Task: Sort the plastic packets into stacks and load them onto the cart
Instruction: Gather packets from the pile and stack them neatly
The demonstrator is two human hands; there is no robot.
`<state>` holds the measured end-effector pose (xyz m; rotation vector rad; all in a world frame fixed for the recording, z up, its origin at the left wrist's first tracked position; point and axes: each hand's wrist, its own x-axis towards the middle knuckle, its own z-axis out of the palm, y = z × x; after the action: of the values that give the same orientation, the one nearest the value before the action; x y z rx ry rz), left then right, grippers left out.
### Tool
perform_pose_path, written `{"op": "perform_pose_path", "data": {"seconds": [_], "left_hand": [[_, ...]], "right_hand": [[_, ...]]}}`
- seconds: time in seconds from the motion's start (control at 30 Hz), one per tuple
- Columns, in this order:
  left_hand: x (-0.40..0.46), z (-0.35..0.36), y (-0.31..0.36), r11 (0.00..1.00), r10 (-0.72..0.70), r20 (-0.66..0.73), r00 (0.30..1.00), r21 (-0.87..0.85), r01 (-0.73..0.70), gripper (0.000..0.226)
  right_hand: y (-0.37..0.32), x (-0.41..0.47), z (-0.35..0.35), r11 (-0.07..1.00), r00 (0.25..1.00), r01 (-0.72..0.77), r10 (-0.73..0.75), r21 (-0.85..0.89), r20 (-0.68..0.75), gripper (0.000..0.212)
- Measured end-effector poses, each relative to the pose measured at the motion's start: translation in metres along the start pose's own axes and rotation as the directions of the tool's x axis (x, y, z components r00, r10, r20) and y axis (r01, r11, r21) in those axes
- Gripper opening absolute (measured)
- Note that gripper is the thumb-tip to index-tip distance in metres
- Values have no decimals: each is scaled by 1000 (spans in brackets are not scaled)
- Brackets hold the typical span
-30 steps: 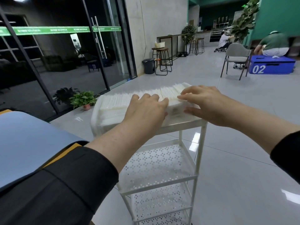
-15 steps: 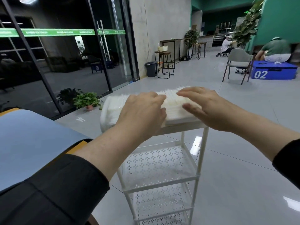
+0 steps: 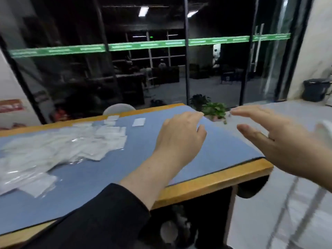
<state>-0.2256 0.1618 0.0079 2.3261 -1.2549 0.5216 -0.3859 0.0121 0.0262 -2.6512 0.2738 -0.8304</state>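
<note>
A loose heap of clear and white plastic packets lies on the left part of the blue-topped table. One single packet lies apart, farther back. My left hand hovers over the blue mat to the right of the heap, fingers loosely bent and holding nothing. My right hand hangs in the air past the table's right corner, fingers spread and empty. A blurred white edge of the cart shows at the far right behind my right hand; the rest of the cart is out of view.
The table has a wooden rim with a dark gap underneath. A potted plant stands on the floor by the glass wall. A dark bin sits at the right. A white chair back rises behind the table.
Both hands have lifted off the packets stacked on the cart. My view has swung left from the cart to the table with the loose packets.
</note>
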Motion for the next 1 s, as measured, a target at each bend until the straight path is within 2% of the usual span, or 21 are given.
{"op": "perform_pose_path", "data": {"seconds": [0.1,0.2,0.33,0.43,0.6,0.7,0.83,0.9,1.0], "left_hand": [[-38,-28,-115,967,-241,1,970,83,240,43],[-85,-52,-210,884,-449,-5,893,144,445,43],[-117,-74,-298,774,-615,-9,788,185,606,45],[-102,-80,-336,750,-650,-12,760,151,644,44],[-59,-62,-364,764,-644,14,765,60,642,39],[-59,-44,-382,759,-646,39,762,143,635,37],[-60,-42,-396,737,-673,39,738,125,665,37],[-60,-41,-395,743,-667,62,742,132,657,38],[-60,-38,-396,748,-662,73,746,123,652,38]], "right_hand": [[-58,48,88,991,988,67,-82,113,134,57],[-113,90,175,979,950,111,-156,171,272,64],[-164,140,274,968,880,211,-249,138,404,74],[-184,176,323,975,850,183,-221,124,478,70],[-184,246,373,990,869,55,-111,128,481,76],[-175,286,392,992,794,90,-124,87,594,94],[-171,317,415,994,688,102,-103,44,719,105],[-173,324,425,992,670,123,-97,19,736,101],[-177,327,438,987,718,157,-100,-21,689,80]]}}
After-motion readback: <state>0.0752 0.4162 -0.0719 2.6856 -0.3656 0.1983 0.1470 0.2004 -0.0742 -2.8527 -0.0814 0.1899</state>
